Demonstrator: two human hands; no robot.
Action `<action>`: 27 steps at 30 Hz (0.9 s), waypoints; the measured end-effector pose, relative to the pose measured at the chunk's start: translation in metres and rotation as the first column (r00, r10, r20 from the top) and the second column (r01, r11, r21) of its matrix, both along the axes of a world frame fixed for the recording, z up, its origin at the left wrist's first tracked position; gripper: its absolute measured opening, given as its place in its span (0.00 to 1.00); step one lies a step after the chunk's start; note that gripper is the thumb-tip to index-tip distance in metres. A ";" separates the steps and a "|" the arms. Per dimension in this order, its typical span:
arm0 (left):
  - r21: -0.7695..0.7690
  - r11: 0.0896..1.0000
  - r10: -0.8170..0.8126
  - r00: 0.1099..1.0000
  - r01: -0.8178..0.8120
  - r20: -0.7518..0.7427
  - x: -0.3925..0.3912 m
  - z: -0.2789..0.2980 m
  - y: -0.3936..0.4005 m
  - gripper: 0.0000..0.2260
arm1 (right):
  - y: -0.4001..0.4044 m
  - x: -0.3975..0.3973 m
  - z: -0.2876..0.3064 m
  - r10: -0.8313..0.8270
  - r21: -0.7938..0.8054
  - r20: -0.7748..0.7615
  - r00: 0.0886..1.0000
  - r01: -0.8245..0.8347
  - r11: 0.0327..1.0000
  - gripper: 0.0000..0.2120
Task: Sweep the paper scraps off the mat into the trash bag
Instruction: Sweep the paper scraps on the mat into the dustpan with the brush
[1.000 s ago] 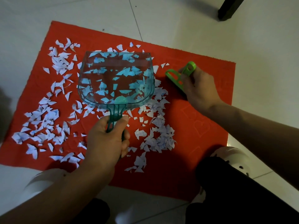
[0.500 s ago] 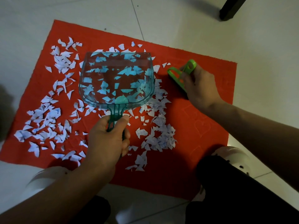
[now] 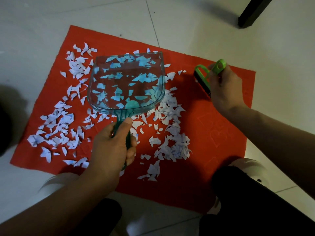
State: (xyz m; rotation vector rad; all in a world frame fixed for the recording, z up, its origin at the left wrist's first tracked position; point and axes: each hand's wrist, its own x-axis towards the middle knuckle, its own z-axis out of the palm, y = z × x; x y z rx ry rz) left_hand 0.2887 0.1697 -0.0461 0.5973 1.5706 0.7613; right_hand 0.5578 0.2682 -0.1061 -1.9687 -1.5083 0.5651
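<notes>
A red mat (image 3: 209, 126) lies on the pale tiled floor, strewn with several white paper scraps (image 3: 170, 138) across its left and middle. My left hand (image 3: 112, 147) grips the handle of a clear teal dustpan (image 3: 127, 82), held over the scraps in the mat's middle. Scraps show through its clear pan. My right hand (image 3: 225, 86) holds a small green hand brush (image 3: 204, 77) with dark bristles at the mat's far right side, to the right of the scraps. No trash bag is in view.
A dark furniture leg (image 3: 252, 12) stands on the floor at the top right. My knees in dark trousers (image 3: 252, 198) and white shoes (image 3: 248, 166) sit at the mat's near edge. A dark blurred shape (image 3: 6, 126) is at the left border.
The dustpan and my left hand have barely shifted. My right hand has turned the brush a little, and its dark bristles show against the mat now.
</notes>
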 end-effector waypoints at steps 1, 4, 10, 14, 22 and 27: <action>-0.001 1.000 -0.003 1.000 0.003 0.005 -0.002 0.001 0.000 0.10 | 0.001 0.000 -0.001 -0.005 -0.011 0.015 1.000 0.005 1.000 0.12; -0.016 0.999 -0.043 0.999 0.043 0.009 -0.005 0.005 -0.001 0.10 | -0.003 -0.010 -0.001 0.030 -0.040 0.004 1.000 -0.030 0.999 0.12; -0.095 0.995 -0.027 0.994 0.037 0.108 -0.007 0.009 0.002 0.08 | -0.020 -0.034 0.009 0.227 -0.031 -0.103 0.969 -0.231 0.972 0.12; -0.136 0.991 0.018 0.983 0.007 0.183 -0.010 0.012 0.007 0.08 | -0.011 -0.021 0.008 0.136 0.044 -0.086 0.987 -0.132 0.990 0.11; -0.175 0.984 -0.002 0.974 0.042 0.227 -0.022 0.010 0.001 0.06 | 0.004 0.000 -0.009 -0.024 -0.023 0.082 0.996 0.026 0.999 0.14; -0.142 0.986 -0.071 0.992 0.085 0.100 -0.021 0.006 -0.007 0.13 | -0.010 -0.018 -0.002 0.139 -0.051 -0.019 0.990 -0.140 0.989 0.12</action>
